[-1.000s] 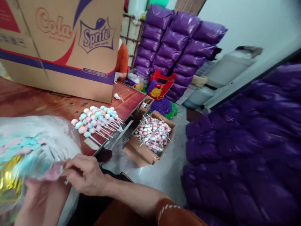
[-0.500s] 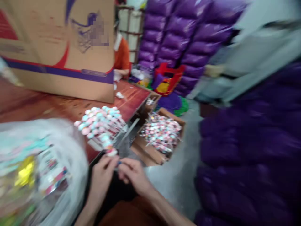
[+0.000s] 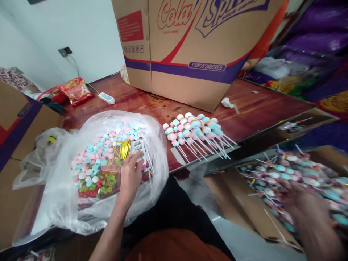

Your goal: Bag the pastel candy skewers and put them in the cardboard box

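My left hand [image 3: 131,175] is over a white plastic bag [image 3: 58,190], its fingers apart at a stack of printed wrappers [image 3: 141,156]. Gold twist ties [image 3: 125,149] lie beside its fingertips. Around them are pink, blue and white candies [image 3: 95,156] and red and green gummy rings [image 3: 104,183]. My right hand [image 3: 304,206], smeared by motion, is over a cardboard box [image 3: 233,203] full of wrapped candy sticks [image 3: 282,168]; its fingers are unclear. Between the hands, a pile of unwrapped candy sticks [image 3: 193,130] lies on the table edge.
A large carton [image 3: 174,76] stands on the red-brown table [image 3: 258,105]. Behind the bag are a red snack packet [image 3: 76,90] and a white power strip [image 3: 106,98]. Crumpled tissue [image 3: 227,102] lies right of the carton. Another carton [image 3: 27,127] is at left.
My hands have parted from the wrapped candy stick they both held. The left has gone to the wrappers, the right to the box of wrapped sticks. The view has swung left.
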Tool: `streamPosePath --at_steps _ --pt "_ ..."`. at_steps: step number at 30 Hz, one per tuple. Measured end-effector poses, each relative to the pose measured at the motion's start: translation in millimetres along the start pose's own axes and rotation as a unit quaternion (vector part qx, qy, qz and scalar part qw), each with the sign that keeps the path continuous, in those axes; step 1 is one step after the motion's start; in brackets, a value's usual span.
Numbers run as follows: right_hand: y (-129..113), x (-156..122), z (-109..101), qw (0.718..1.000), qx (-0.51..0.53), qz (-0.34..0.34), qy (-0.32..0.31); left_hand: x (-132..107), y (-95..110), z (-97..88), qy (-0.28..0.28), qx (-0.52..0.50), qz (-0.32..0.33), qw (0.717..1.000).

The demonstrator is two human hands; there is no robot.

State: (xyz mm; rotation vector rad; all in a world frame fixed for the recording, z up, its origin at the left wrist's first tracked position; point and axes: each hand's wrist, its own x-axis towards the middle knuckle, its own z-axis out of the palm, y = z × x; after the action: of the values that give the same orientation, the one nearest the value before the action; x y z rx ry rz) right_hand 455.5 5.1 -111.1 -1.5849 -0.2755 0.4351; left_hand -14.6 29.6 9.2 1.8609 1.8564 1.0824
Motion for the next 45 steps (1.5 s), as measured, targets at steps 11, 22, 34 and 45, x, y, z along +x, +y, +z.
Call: streamPosePath --at_steps 11,22,34,45 --pt "-35.4 -205.5 57.4 0.959 -0.079 -0.145 -0.231 2.4 -18.3 12.0 0.020 0.036 -0.004 0.999" --pt "-77.6 -305.4 151.4 0.849 0.046 0.038 -0.524 -26.0 23.3 5.3 0.053 -0.272 -0.119 0.954" --pt "-95.5 -295.8 144.2 0.820 0.058 0.030 -0.569 -24.6 39.6 10.1 0.043 -0.629 -0.382 0.676" --pt "-82.8 -288.4 143.9 0.835 -0.020 -0.081 -0.543 -21.1 42.1 16.8 0.059 -0.651 -0.389 0.649"
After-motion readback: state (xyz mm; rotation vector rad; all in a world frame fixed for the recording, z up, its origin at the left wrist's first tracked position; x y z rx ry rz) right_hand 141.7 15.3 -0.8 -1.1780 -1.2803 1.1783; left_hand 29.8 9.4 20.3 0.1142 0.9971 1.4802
